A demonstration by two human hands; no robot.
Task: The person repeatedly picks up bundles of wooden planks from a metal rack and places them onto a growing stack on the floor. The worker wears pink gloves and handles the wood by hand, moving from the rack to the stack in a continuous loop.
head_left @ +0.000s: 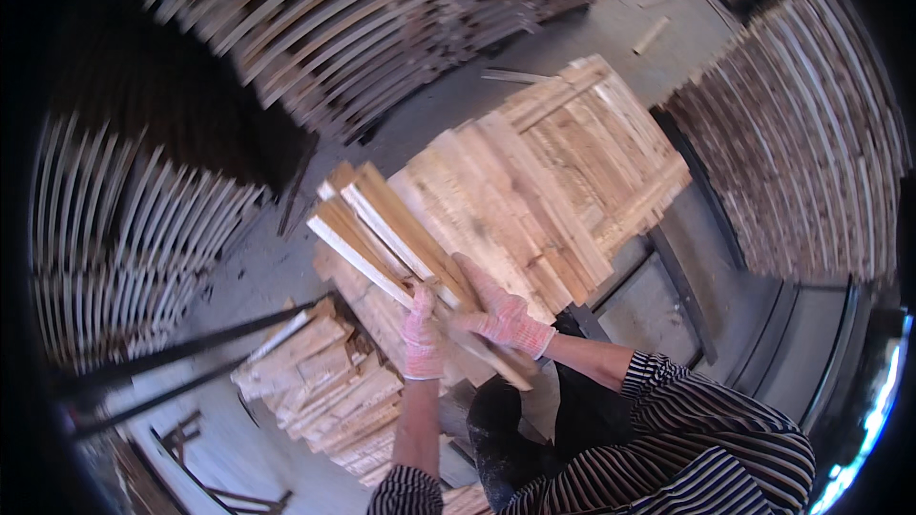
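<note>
My left hand [423, 336], in a pink-and-white knit glove, is closed round the near left end of a small bundle of wooden boards [391, 229]. My right hand [498, 313], gloved the same way, presses on the bundle's right side near that end, thumb forward. The boards tilt away to the upper left, their far ends uneven. Beneath and beyond them lies a stack of pale planks [544, 200], laid side by side with a few crosswise on top. The fingertips under the bundle are hidden.
A lower pile of boards [334, 391] lies at the near left, beside dark metal bars [200, 353]. Tall stacks of spaced boards rise at the left [124, 238], back [382, 19] and right [792, 124]. A loose wood scrap [652, 35] lies on the floor.
</note>
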